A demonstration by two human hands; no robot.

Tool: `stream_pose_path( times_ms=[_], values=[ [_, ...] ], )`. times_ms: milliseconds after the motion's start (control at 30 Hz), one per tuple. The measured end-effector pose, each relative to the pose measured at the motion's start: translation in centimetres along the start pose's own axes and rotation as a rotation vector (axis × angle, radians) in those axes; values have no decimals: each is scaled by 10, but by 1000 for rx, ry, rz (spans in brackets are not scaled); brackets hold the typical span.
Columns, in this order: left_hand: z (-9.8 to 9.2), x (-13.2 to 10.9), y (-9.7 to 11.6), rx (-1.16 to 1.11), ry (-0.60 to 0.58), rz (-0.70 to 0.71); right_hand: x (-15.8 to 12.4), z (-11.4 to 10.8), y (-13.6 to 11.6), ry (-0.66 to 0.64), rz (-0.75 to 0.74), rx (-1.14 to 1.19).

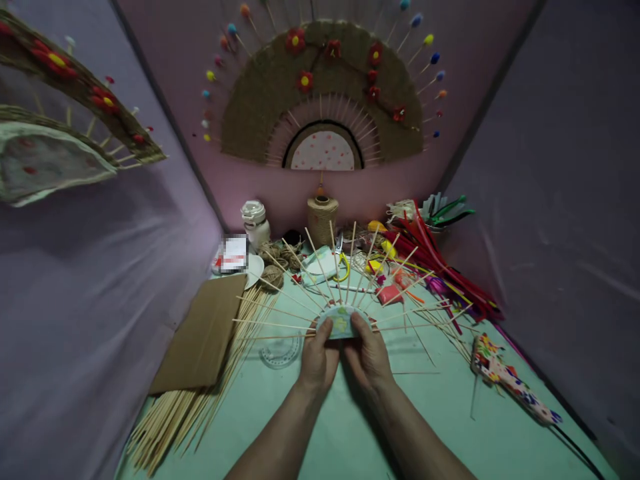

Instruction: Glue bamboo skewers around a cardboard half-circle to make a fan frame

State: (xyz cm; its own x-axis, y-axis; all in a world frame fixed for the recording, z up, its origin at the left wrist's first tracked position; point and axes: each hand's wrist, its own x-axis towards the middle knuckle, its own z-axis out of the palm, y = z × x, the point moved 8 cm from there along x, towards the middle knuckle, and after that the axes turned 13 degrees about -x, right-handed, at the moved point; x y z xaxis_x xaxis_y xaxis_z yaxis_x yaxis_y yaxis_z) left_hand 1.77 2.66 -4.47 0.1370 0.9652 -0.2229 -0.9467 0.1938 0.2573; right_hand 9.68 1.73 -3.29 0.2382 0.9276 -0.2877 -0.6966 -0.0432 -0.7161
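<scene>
Both my hands hold a small half-round piece (pixel 342 323) covered in pale patterned cloth, with its flat edge toward me. Thin wooden sticks (pixel 354 257) fan out from its curved edge to the left, away from me and to the right. My left hand (pixel 319 357) grips the lower left part, thumb on top. On the lower right part lies the thumb of my right hand (pixel 370 353). The fingers of both hands are underneath, partly hidden. A clear protractor (pixel 280 353) lies just left of my left hand.
Cardboard (pixel 203 333) lies over bundled sticks (pixel 167 427) at left. A glue gun in patterned covering (pixel 510 380) is at right. Twine spool (pixel 323 220), yellow-handled scissors (pixel 343 267) and red strips (pixel 435 257) stand or lie at the back. A decorated fan (pixel 340 73) hangs behind.
</scene>
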Motion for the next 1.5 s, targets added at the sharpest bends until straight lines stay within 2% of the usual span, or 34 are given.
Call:
stream_pose_path(
  times_ms=[367,500,733,900,1000,1233,1367,1500],
  values=[
    [0,-2,12,59,90,101,-1,-2,10,41,7,-39],
    [-2,0,7,28,78,69,2,-2,11,45,4,-28],
    [2,4,15,32,84,72,4,2,9,-45,-8,-61],
    [-3,5,19,59,122,93,4,-8,5,45,-90,-88],
    [-5,3,18,67,141,111,7,-12,6,73,-76,-102],
    [8,-5,-2,-17,80,-123,24,-31,-4,160,-27,-147],
    [7,-5,-1,86,42,-101,24,-33,-10,147,-23,-175],
    [5,-1,6,132,23,-33,18,-21,-16,37,-16,-209]
  ],
)
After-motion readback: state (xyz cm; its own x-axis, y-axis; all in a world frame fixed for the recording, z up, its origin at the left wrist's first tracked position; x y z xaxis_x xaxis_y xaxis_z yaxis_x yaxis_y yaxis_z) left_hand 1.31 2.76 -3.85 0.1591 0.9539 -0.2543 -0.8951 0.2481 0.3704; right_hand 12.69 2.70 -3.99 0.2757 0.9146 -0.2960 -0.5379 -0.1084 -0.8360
